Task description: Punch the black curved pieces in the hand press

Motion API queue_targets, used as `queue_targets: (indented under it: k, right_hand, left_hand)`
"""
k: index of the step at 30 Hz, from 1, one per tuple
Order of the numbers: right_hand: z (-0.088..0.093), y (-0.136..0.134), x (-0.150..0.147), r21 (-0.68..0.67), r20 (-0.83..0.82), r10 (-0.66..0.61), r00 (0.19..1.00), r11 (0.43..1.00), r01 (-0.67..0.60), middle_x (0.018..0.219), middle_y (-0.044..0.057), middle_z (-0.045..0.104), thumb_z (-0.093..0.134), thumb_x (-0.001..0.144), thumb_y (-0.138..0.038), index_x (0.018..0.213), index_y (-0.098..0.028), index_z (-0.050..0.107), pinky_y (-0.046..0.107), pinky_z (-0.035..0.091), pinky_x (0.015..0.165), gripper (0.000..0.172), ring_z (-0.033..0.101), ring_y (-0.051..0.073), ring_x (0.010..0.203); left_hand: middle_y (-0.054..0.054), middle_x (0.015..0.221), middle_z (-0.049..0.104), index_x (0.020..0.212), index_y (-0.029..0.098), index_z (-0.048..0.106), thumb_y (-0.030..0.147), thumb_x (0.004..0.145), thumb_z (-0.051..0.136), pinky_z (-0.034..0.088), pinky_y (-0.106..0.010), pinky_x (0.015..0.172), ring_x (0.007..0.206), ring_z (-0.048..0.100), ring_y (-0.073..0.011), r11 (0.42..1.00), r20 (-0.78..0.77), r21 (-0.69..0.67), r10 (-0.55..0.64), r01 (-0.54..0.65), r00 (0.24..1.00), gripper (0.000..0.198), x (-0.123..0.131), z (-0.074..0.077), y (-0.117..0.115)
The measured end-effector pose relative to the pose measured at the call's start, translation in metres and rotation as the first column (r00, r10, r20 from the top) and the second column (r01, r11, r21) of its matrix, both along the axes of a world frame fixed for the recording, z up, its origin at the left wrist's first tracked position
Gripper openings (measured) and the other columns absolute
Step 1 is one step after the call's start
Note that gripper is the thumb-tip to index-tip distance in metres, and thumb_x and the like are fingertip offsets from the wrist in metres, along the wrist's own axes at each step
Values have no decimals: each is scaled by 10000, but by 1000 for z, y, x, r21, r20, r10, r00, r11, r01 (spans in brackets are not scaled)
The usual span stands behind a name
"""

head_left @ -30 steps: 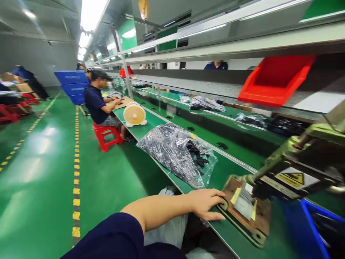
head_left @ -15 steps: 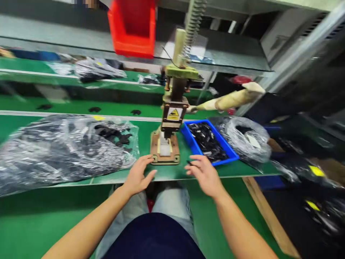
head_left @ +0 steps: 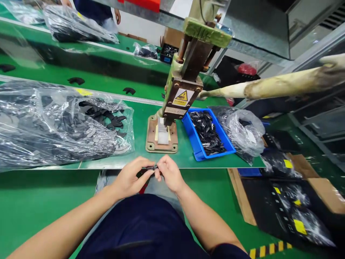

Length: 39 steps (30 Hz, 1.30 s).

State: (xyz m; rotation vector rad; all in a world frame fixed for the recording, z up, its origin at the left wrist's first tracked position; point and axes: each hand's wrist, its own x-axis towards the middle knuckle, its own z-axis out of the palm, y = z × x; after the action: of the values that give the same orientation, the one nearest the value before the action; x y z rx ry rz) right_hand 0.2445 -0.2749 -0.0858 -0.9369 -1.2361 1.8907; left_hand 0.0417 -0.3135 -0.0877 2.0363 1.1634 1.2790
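Both hands meet in front of the bench edge, close together around a small black part (head_left: pixel 151 167). My left hand (head_left: pixel 132 178) pinches its left end between thumb and fingers. My right hand (head_left: pixel 170 173) has its fingers closed at the right end. The part's exact kind cannot be made out, as fingertips cover much of it. Just beyond the hands stands a hand press (head_left: pixel 183 95), with a pale block (head_left: pixel 163 138) on its base plate (head_left: pixel 151 146). To the right of the press, a blue bin (head_left: pixel 199 155) holds many small black parts (head_left: pixel 206 133).
A large clear bag (head_left: pixel 54 126) of curved black pieces covers the bench's left. Several black pieces (head_left: pixel 76 80) lie on the green strip behind. The press's long lever (head_left: pixel 269 84) reaches out right. A plastic bag (head_left: pixel 246 131) sits beside the bin. Another person's hand (head_left: pixel 117 16) shows at the back.
My hands, apart before, have come together on the black part. The right hand moved left from near the blue bin with a small dark part. The view has tilted and shifted.
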Motion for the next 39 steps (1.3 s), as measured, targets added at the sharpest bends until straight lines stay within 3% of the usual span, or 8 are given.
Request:
queue_targets:
  k: [14, 18, 23, 28, 30, 33, 36, 39]
  right_hand:
    - [-4, -2, 0, 40, 26, 28, 999, 999, -29, 622, -78, 616, 665, 955, -694, 952, -259, 490, 266, 395, 571, 470, 490, 103, 520]
    - [2, -1, 9, 181, 172, 86, 981, 977, -117, 668, -60, 610, 648, 1011, -577, 952, -235, 555, 269, 417, 631, 360, 519, 106, 601]
    - [18, 6, 20, 384, 425, 158, 891, 860, -335, 744, -46, 659, 632, 1024, -430, 1004, -225, 612, 266, 436, 690, 207, 583, 116, 681]
    - [47, 40, 47, 551, 414, -129, 901, 824, -135, 876, -6, 710, 661, 1000, -392, 1087, -227, 666, 289, 501, 751, 187, 644, 142, 780]
    - [68, 63, 64, 685, 287, -401, 870, 721, 107, 933, 8, 696, 678, 995, -396, 1076, -233, 677, 306, 526, 796, 183, 649, 149, 833]
    - [113, 98, 87, 821, -76, -671, 737, 378, 429, 966, 6, 661, 718, 980, -404, 1126, -246, 663, 314, 550, 823, 223, 639, 145, 857]
    - [169, 122, 94, 859, -373, -590, 716, 74, 507, 1052, 26, 664, 733, 967, -488, 1210, -257, 654, 355, 585, 907, 345, 676, 167, 962]
    - [216, 132, 85, 899, -383, -421, 822, 35, 437, 1219, 62, 680, 670, 969, -659, 1357, -265, 623, 429, 593, 1043, 555, 706, 205, 1121]
  left_hand:
    - [-65, 1090, 771, 1279, 222, 674, 297, 1047, 654, 632, -370, 884, 976, 750, -198, 988, 69, -155, 19, -9, 997, 244, 0, 2, -10]
    - [-34, 996, 785, 1088, 213, 715, 366, 1087, 581, 608, -326, 835, 895, 735, -174, 875, 161, -455, -98, 163, 982, 203, -2, 11, -5]
    - [11, 820, 696, 954, 201, 653, 456, 984, 726, 531, -269, 699, 734, 631, -143, 668, 284, -662, -196, 340, 939, 266, -6, 10, 12]
    - [-21, 918, 721, 1207, 215, 730, 505, 925, 777, 529, -290, 724, 799, 645, -168, 728, 304, -620, -120, 292, 945, 408, -12, 12, 51]
    - [-27, 917, 727, 1171, 217, 747, 521, 912, 785, 547, -304, 753, 820, 664, -179, 791, 316, -565, -58, 236, 947, 401, -14, 12, 74]
    - [-19, 853, 724, 1002, 207, 707, 548, 839, 844, 578, -321, 763, 773, 683, -176, 856, 392, -496, 73, 144, 917, 402, -12, 10, 112]
    - [-25, 837, 743, 909, 216, 636, 559, 796, 854, 605, -343, 780, 749, 711, -182, 881, 429, -467, 154, 72, 890, 422, -6, 5, 147]
    - [-34, 852, 772, 911, 222, 672, 504, 846, 789, 603, -350, 796, 771, 730, -202, 901, 241, -428, 186, -68, 953, 312, 0, 1, 170]
